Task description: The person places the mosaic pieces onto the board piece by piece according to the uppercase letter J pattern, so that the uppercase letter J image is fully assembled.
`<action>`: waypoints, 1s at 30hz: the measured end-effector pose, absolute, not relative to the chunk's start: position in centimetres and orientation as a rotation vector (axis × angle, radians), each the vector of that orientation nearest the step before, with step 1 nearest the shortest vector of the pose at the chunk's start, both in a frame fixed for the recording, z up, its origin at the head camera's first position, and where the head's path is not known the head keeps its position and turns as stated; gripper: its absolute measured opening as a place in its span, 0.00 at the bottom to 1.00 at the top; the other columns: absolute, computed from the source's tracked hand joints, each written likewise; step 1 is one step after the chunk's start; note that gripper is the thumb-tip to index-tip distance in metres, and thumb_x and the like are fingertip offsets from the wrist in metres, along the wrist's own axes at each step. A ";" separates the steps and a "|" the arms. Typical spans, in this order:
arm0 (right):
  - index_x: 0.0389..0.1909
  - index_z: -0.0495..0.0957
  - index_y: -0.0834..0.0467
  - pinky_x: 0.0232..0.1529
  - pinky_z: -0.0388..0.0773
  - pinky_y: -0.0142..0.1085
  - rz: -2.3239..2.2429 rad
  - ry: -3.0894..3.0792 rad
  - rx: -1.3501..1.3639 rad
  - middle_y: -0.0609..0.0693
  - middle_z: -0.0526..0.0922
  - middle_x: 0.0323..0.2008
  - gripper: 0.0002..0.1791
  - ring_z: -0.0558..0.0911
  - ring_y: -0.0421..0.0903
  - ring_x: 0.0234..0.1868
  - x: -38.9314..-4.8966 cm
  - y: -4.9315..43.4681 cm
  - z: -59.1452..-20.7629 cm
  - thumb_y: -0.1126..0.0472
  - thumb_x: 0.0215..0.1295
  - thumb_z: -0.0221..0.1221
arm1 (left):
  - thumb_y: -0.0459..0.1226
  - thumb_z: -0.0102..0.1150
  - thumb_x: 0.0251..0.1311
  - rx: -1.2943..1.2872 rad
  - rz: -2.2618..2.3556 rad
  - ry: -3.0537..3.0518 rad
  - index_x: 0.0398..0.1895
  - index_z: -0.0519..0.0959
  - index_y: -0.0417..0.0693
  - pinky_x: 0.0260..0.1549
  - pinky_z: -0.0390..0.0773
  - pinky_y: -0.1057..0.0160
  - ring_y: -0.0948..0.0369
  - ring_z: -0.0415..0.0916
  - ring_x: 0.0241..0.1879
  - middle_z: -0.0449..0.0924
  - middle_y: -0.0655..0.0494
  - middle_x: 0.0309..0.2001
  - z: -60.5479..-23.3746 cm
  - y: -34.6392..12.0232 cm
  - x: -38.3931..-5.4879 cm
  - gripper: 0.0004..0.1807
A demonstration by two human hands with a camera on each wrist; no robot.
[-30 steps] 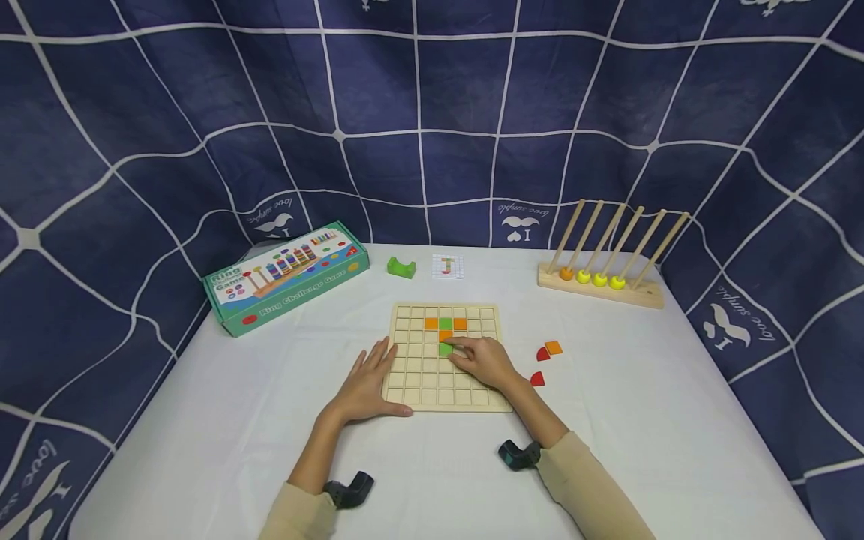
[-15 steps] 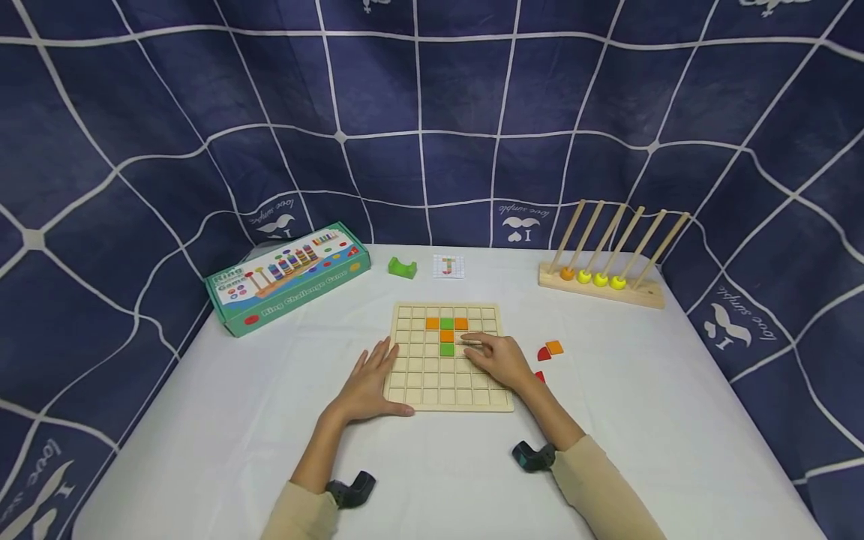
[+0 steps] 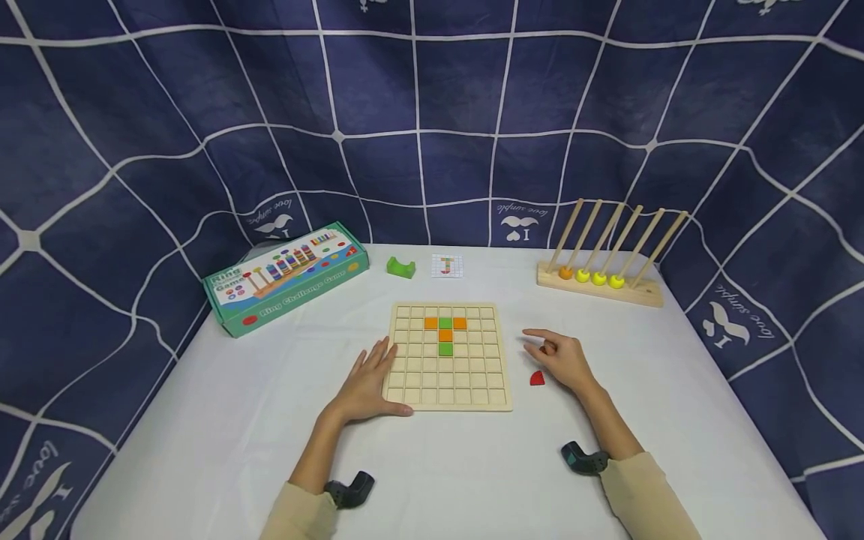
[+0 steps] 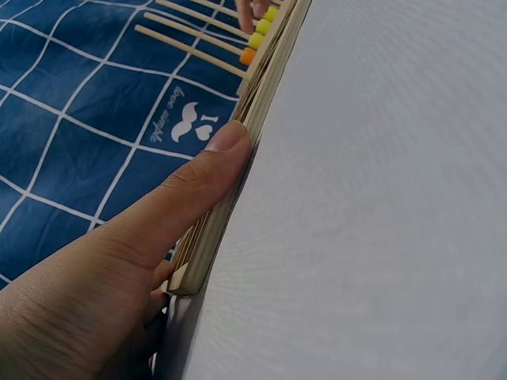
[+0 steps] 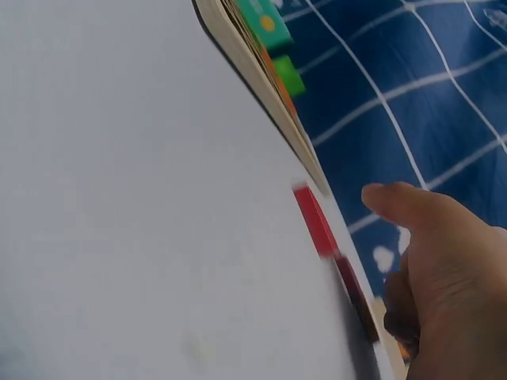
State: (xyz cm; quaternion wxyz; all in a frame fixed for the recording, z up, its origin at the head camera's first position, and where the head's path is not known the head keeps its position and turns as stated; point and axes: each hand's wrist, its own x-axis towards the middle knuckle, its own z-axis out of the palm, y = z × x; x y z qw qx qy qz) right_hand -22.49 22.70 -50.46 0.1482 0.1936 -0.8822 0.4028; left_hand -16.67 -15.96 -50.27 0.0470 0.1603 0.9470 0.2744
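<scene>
A wooden grid board (image 3: pixel 415 386) lies on the table, with orange and green square tiles (image 3: pixel 445 349) set in a T-like pattern. My left hand (image 3: pixel 364 385) rests at the board's left side, fingers spread over the edge and thumb (image 4: pixel 226 141) at its front edge. To the right of the board, my right hand (image 3: pixel 563 361) hovers with index finger and thumb apart, nothing between them. A red quarter-circle piece (image 3: pixel 537 379) lies just below its thumb in the head view. In the right wrist view, a darker red piece (image 5: pixel 356 297) lies beyond the red one.
A green game box (image 3: pixel 290 277) stands at the back left. Beside it are a green curved block (image 3: pixel 401 268) and a small pattern card (image 3: pixel 447 266). At the back right stands a wooden peg rack (image 3: pixel 601 291) with yellow and orange beads.
My right hand has moved off the board to the right, over where an orange square and a red piece lay, hiding them in the head view. My left hand has stayed put.
</scene>
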 end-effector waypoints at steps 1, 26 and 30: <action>0.44 0.83 0.54 0.11 0.54 0.30 1.146 -2.543 0.533 0.38 0.57 0.07 0.14 0.53 0.33 0.11 -22.5 23.4 -50.5 0.58 0.55 0.66 | 0.71 0.65 0.23 0.488 0.837 2.888 0.71 0.49 0.39 0.67 0.32 0.51 0.54 0.34 0.71 0.39 0.45 0.72 -50.2 -16.0 -16.7 0.72; 0.43 0.82 0.58 0.13 0.55 0.32 0.994 -2.759 0.346 0.42 0.59 0.09 0.15 0.56 0.38 0.12 -22.1 28.6 -50.1 0.57 0.54 0.66 | 0.71 0.65 0.25 0.513 0.835 2.897 0.71 0.48 0.39 0.66 0.33 0.50 0.52 0.34 0.71 0.39 0.44 0.72 -50.3 -15.9 -16.7 0.72; 0.43 0.82 0.56 0.10 0.55 0.32 1.027 -2.671 0.371 0.42 0.58 0.08 0.15 0.54 0.37 0.11 -22.1 27.8 -49.8 0.56 0.55 0.66 | 0.70 0.66 0.25 0.513 0.836 2.897 0.71 0.48 0.38 0.66 0.33 0.50 0.51 0.35 0.71 0.40 0.43 0.72 -50.2 -16.0 -16.6 0.71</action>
